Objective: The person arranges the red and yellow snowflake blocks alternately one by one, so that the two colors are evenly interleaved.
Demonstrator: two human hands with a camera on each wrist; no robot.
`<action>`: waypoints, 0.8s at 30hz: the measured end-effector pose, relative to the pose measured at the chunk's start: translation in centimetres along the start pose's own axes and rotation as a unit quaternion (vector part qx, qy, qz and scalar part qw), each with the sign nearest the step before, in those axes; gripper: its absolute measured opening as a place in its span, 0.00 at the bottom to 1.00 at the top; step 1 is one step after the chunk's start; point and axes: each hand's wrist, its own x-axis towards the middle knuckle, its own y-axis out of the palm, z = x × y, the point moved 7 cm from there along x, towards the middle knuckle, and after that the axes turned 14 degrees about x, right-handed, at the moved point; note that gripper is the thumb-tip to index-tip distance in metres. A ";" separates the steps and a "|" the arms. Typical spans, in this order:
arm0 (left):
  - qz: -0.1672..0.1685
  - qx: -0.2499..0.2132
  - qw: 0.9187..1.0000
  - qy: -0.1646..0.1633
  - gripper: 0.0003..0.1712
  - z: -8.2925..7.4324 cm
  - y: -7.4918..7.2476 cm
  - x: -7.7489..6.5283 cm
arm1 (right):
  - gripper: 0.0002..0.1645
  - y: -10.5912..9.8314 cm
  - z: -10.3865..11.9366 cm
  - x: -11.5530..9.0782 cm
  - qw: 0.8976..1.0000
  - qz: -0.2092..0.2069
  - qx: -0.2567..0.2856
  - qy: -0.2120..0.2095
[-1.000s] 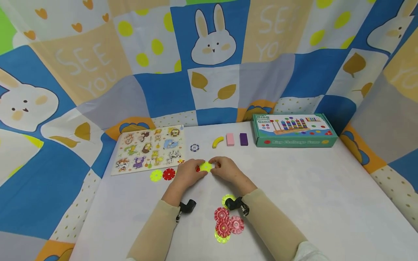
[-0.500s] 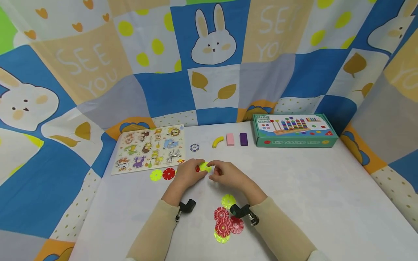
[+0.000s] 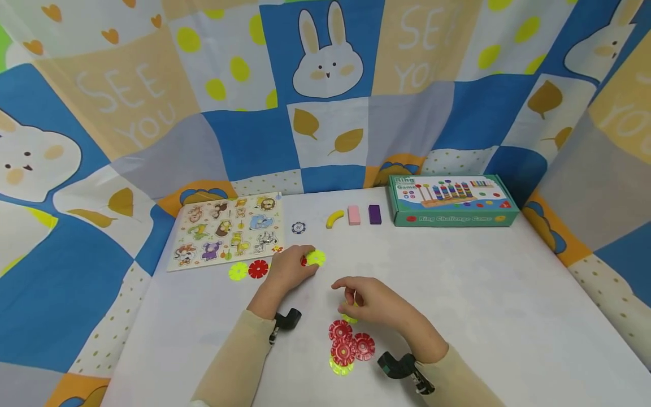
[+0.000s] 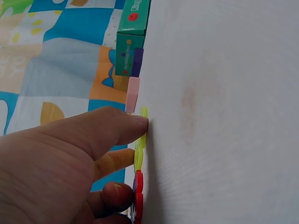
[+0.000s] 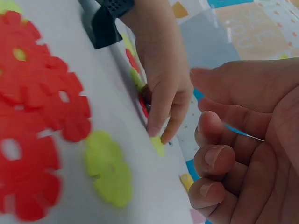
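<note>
My left hand (image 3: 289,270) lies on the table with thumb and finger at the edges of a yellow-green flower-shaped disc (image 3: 317,258). In the left wrist view the thumb touches that disc (image 4: 143,130), with a red disc (image 4: 138,198) beside it against the curled fingers. To the left of this hand lie another yellow-green disc (image 3: 238,271) and a red disc (image 3: 258,269) in a row. My right hand (image 3: 376,302), fingers loosely curled around nothing, hovers over a single yellow-green disc (image 5: 108,169). Nearer me is a cluster of overlapping red discs (image 3: 343,351) with a yellow-green disc (image 3: 341,368) partly beneath.
An animal puzzle board (image 3: 224,232) stands at the back left. Along the back are a round chip (image 3: 298,228), a yellow curved piece (image 3: 334,219), a pink block (image 3: 354,215), a purple block (image 3: 374,214) and a green Ring Challenge Game box (image 3: 452,202). Patterned cloth (image 3: 335,135) hangs behind.
My right hand has left the yellow-green disc and moved back toward me and right, over the loose discs. My left hand stays at the row. The head view has shifted slightly.
</note>
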 end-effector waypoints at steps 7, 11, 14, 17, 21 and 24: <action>0.002 -0.009 1.000 -0.006 0.29 0.0 -0.1 -0.1 | 0.22 2.1 -1.5 -2.2 1.000 0.020 0.004 0.015; 0.002 -0.008 1.000 -0.002 0.29 0.0 -0.1 -0.1 | 0.23 3.7 -2.4 -2.6 0.999 0.029 -0.028 0.017; 0.004 -0.008 1.000 -0.003 0.30 0.1 -0.1 -0.1 | 0.26 4.4 -2.8 -2.5 0.997 0.019 -0.075 0.020; 0.005 -0.010 1.000 -0.003 0.30 0.1 -0.1 -0.1 | 0.26 4.5 -2.7 -2.3 0.994 0.002 -0.103 0.021; 0.006 -0.009 1.000 -0.001 0.30 0.0 -0.1 -0.1 | 0.21 4.5 -2.7 -2.1 0.994 -0.016 -0.110 0.024; 0.005 -0.007 1.000 0.001 0.30 0.1 -0.1 -0.1 | 0.16 4.5 -2.7 -1.8 0.993 -0.024 -0.113 0.022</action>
